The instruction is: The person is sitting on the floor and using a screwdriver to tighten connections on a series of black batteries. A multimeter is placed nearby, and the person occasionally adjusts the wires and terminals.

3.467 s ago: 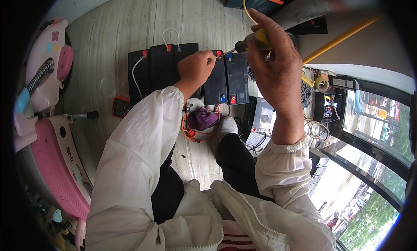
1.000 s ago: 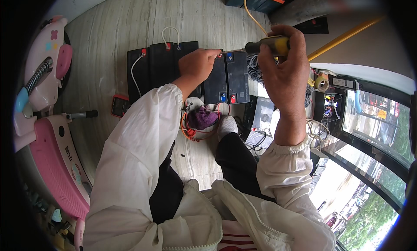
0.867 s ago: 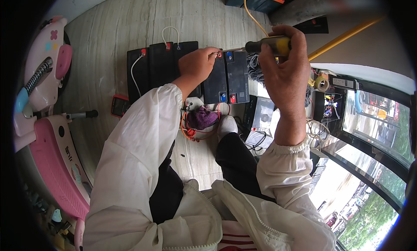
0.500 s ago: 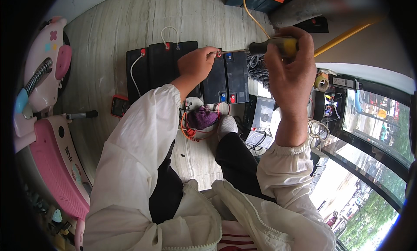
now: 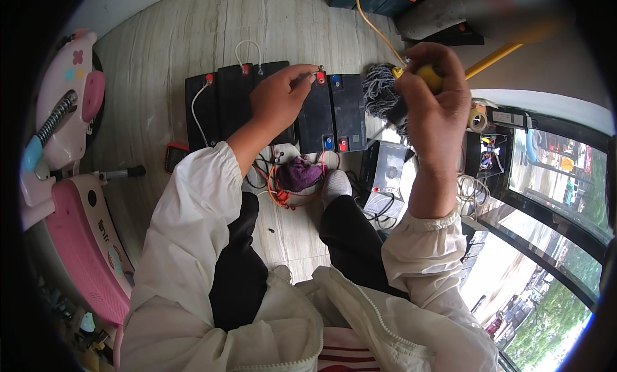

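Several black batteries [image 5: 349, 115] with red and blue terminals stand side by side on the floor. My left hand [image 5: 276, 102] reaches over them, thumb and forefinger pinched beside a red terminal [image 5: 321, 79]. A tiny metallic thing shows at those fingertips, too small to name. To the right, raised above a grey mop head [image 5: 380, 86], my right hand [image 5: 440, 102] is closed round a screwdriver [image 5: 429, 78]. Its yellow handle end shows between the fingers; the shaft is hard to make out. A white wire [image 5: 249, 44] loops between two terminals, and another white wire [image 5: 198, 108] lies across the leftmost battery.
A purple cloth [image 5: 301, 173] lies among red and black cables before my shoe [image 5: 336, 186]. A pink and white scooter [image 5: 87, 234] stands at left, near a red-edged meter [image 5: 175, 156]. At right are a white-topped box [image 5: 389, 169], coiled cable [image 5: 472, 190] and a glass door [image 5: 559, 160].
The screwdriver's tip has come away from the red terminal, and its handle has turned in my right hand. My left hand has shifted slightly left, its fingers still pinched near that terminal.
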Demonstrator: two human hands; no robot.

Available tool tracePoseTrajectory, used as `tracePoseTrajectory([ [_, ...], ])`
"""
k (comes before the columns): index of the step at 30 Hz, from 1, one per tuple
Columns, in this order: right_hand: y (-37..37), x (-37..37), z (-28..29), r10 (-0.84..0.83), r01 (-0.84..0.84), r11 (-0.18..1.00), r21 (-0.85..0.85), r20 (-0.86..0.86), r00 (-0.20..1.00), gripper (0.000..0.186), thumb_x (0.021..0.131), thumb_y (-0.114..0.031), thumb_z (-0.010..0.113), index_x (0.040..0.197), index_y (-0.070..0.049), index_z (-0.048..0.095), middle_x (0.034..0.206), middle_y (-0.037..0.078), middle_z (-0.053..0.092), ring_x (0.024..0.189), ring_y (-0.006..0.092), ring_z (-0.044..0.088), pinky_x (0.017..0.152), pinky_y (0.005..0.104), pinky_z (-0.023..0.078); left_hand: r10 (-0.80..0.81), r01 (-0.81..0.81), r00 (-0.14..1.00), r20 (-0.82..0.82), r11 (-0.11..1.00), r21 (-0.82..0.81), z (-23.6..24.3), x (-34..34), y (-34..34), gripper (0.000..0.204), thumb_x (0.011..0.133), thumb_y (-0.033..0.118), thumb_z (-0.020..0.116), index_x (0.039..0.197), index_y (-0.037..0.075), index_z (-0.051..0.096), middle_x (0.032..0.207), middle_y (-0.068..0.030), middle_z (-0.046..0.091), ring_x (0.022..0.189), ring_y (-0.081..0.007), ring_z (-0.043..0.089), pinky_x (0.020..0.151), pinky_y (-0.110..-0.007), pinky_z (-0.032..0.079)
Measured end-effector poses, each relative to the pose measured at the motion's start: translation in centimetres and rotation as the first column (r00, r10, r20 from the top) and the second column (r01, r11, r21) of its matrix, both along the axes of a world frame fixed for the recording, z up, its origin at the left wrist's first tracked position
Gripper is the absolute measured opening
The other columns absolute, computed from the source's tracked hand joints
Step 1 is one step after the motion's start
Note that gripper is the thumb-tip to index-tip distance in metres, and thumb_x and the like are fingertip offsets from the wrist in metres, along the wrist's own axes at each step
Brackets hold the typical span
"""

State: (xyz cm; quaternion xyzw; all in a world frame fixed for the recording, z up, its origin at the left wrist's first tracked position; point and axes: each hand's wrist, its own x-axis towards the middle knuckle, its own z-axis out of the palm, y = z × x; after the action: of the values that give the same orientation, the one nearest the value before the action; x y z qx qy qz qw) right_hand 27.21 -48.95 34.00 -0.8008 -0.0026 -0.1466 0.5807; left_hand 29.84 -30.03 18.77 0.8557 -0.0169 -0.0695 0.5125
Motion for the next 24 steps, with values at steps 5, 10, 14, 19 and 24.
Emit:
tracePoseTrajectory([
  [5, 0.9, 0.0, -2.8, 0.088, -0.146, 0.926, -0.347, -0.177, 0.980, 0.025, 0.087, -0.011, 0.077, 0.110, -0.002, 0.073, 0.084, 0.012, 0.071, 0.072, 0.0230, 0.069, 0.069, 0.0322, 0.054, -0.013, 0.044, 0.931, 0.366, 0.996, -0.076, 1.4, -1.0, -0.1, 0.021, 0.094, 0.015, 0.073, 0.115, 0.015, 0.077, 0.077, -0.0027, 0.069, 0.064, -0.0121, 0.063, 0.061, -0.028, 0.049],
  [10, 0.8, -0.7, -4.6, 0.096, -0.237, 0.877, -0.417, -0.332, 0.938, 0.026, 0.086, -0.019, 0.075, 0.108, -0.005, 0.074, 0.093, 0.015, 0.074, 0.086, 0.0364, 0.072, 0.076, 0.0422, 0.057, -0.210, 0.145, 0.838, 0.504, 0.975, 0.166, 3.6, -2.3, 0.3, 0.016, 0.087, 0.019, 0.074, 0.102, 0.020, 0.078, 0.085, -0.0022, 0.074, 0.074, -0.0247, 0.071, 0.061, -0.036, 0.054],
  [14, 1.1, -0.8, -5.6, 0.155, -0.331, 0.791, -0.514, -0.356, 0.922, 0.019, 0.088, -0.021, 0.072, 0.101, -0.008, 0.074, 0.096, 0.013, 0.075, 0.087, 0.0374, 0.072, 0.077, 0.0445, 0.057, -0.268, 0.168, 0.820, 0.506, 0.957, 0.235, 2.9, -3.2, 1.2, 0.014, 0.086, 0.018, 0.075, 0.100, 0.019, 0.077, 0.076, -0.0021, 0.068, 0.068, -0.0240, 0.068, 0.057, -0.037, 0.052],
  [19, 2.1, -0.9, -6.9, 0.152, -0.356, 0.775, -0.523, -0.392, 0.907, 0.016, 0.088, -0.021, 0.069, 0.097, -0.009, 0.075, 0.093, 0.013, 0.075, 0.086, 0.0380, 0.071, 0.077, 0.0463, 0.057, -0.266, 0.173, 0.788, 0.556, 0.961, 0.214, 2.4, -3.5, 1.9, 0.015, 0.084, 0.015, 0.076, 0.098, 0.017, 0.077, 0.070, -0.0026, 0.063, 0.064, -0.0229, 0.065, 0.055, -0.036, 0.050],
  [24, 2.7, -0.9, -7.4, 0.188, -0.418, 0.750, -0.512, -0.440, 0.878, 0.015, 0.087, -0.019, 0.068, 0.096, -0.010, 0.076, 0.091, 0.014, 0.075, 0.085, 0.0380, 0.071, 0.075, 0.0472, 0.057, -0.327, 0.183, 0.799, 0.504, 0.932, 0.314, 2.0, -4.0, 3.0, 0.010, 0.086, 0.021, 0.075, 0.095, 0.018, 0.074, 0.076, -0.0013, 0.067, 0.069, -0.0243, 0.068, 0.059, -0.038, 0.052],
])
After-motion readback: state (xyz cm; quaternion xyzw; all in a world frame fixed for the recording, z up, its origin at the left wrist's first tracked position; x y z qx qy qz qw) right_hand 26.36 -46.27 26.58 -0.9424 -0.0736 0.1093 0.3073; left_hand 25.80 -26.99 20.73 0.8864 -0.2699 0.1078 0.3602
